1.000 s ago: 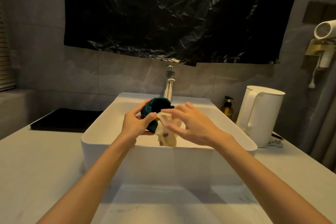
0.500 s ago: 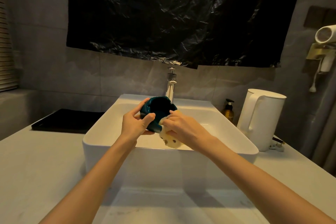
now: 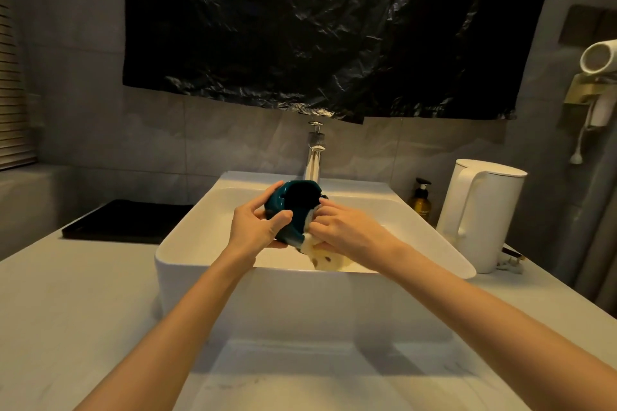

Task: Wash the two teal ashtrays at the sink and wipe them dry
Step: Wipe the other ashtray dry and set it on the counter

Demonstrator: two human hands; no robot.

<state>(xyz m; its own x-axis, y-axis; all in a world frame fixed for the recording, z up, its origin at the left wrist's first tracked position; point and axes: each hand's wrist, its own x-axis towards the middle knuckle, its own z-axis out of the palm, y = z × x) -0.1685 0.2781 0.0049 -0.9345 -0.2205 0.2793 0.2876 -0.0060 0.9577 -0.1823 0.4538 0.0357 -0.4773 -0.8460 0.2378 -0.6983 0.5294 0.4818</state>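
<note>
The step in hand is judged to be the wiping of one ashtray [image 3: 300, 207] with a cloth [image 3: 329, 259]. No water is seen running from the tap [image 3: 314, 157], so the step is more likely drying than washing, though the view does not settle this. The ashtray is held above the sink [image 3: 200, 264], in front of the tap, tilted so that its dark hollow faces the camera. The left hand [image 3: 257, 227] grips it from the left, thumb across the near wall and fingers curled behind. The right hand [image 3: 347, 233] holds the pale, spotted cloth bunched in curled fingers and presses it against the ashtray's lower right edge; the loose end of the cloth hangs into the basin. Only one ashtray is in view (where the second one lies cannot be told). The next move calls for the left hand to turn the ashtray while the right hand works the cloth around the rim, into the hollow and over the underside. The grip should stay firm, since a wet glazed piece may slip and strike the basin. A kettle [image 3: 480, 220] and a soap bottle [image 3: 421, 200] stand on the tabletop [image 3: 66, 304] right of the sink, and a black tray [image 3: 123, 218] lies to its left.
</note>
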